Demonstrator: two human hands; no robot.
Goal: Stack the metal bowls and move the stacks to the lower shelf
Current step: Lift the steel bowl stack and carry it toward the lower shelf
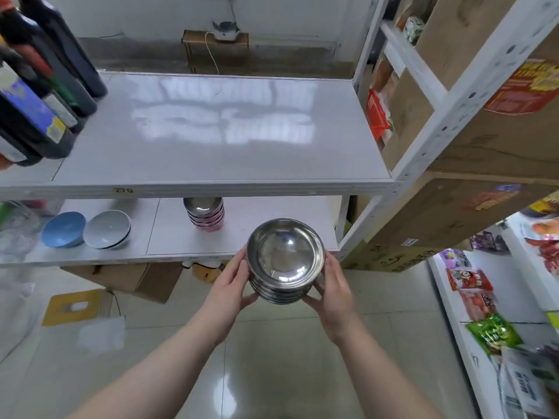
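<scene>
Head view: both hands hold a stack of metal bowls (285, 261) in the air, just in front of the lower shelf (242, 237) edge. The left hand (230, 284) presses its side from the left, the right hand (332, 282) from the right, each grip closed against the stack. The top bowl is shiny, round and shallow, its inside mirror-bright; several rims show below it. A second stack (205, 213), pinkish at its base, stands on the lower shelf.
</scene>
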